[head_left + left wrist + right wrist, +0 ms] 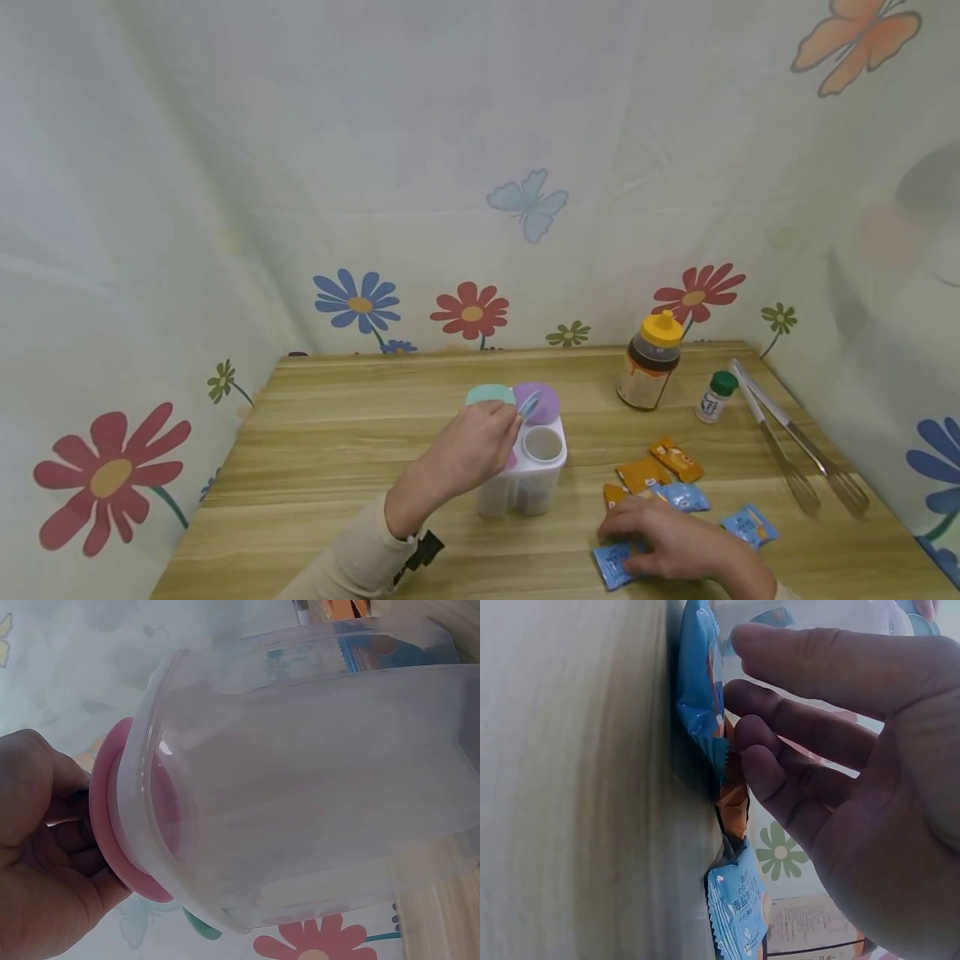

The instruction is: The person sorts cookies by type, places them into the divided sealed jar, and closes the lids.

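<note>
A clear container [536,492] with a white top stands mid-table, with green, purple and pink lids [109,817] and one uncovered round opening [543,444]. Above it my left hand [480,442] pinches a small light blue lid [529,405] beside that opening. A blue packet shows through the container's clear wall [300,750]. My right hand [671,533] hovers low over the snack packets, fingers slightly bent, thumb apart. Nearest its fingertips lies a blue packet [613,565]; in the right wrist view this blue packet [699,675] sits just beyond the fingertips.
Orange packets [642,475] and further blue packets [750,526] lie around the right hand. Behind them stand a brown bottle [647,371] with a yellow cap and a small green-capped shaker [716,397]. Metal tongs [795,442] lie along the right edge. Printed curtains [420,208] enclose the table.
</note>
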Tool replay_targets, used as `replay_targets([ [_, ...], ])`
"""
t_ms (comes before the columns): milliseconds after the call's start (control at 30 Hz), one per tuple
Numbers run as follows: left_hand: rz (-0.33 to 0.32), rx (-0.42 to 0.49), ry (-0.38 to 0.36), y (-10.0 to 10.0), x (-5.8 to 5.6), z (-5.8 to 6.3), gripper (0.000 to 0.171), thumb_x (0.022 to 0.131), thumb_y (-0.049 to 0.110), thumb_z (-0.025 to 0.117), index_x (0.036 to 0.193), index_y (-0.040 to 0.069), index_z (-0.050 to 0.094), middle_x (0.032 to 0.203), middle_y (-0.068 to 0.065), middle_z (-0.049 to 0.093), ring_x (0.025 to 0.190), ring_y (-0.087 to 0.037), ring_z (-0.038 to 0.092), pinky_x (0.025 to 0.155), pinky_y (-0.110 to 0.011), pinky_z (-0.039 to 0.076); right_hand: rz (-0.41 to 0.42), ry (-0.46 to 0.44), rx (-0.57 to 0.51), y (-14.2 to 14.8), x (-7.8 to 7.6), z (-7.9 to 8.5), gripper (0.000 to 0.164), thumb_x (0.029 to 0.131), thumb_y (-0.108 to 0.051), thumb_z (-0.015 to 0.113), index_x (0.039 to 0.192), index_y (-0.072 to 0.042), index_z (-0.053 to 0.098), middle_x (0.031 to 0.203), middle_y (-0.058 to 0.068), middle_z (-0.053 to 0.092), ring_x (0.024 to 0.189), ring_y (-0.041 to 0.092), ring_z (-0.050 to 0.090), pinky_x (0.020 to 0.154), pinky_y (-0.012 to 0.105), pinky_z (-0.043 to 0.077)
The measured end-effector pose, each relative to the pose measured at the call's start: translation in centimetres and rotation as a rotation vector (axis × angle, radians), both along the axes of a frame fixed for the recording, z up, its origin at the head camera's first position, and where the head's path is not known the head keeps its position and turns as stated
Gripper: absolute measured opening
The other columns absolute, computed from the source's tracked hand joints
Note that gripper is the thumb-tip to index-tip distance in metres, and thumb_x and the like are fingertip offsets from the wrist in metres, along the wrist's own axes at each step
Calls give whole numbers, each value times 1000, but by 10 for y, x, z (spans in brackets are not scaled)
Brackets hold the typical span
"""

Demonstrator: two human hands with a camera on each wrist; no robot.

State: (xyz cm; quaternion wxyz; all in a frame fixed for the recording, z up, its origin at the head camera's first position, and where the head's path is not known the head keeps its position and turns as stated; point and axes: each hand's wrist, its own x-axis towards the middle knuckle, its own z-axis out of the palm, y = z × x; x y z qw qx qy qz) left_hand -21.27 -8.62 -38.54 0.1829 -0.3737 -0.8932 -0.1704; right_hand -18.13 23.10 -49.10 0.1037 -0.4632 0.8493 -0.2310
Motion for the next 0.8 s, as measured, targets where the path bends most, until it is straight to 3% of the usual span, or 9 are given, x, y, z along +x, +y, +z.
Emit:
replay_targets([
  [533, 1, 0, -3, 0, 0, 1, 17, 97, 16, 58, 82, 9, 60, 68, 6, 46, 62, -7, 43, 54, -14, 38, -20, -106, 87, -3, 0, 2, 32, 89, -35, 68, 120, -27, 66, 115, -15, 60, 105, 1, 55, 86, 29, 51],
  [800, -7, 10, 8, 0, 0, 0, 18, 97, 15, 58, 80, 10, 59, 67, 6, 45, 61, -7, 42, 53, -14, 36, -45, -103, 123, -6, 0, 5, 34, 86, -34, 71, 119, -26, 66, 113, -16, 60, 103, 1, 56, 85, 30, 51],
])
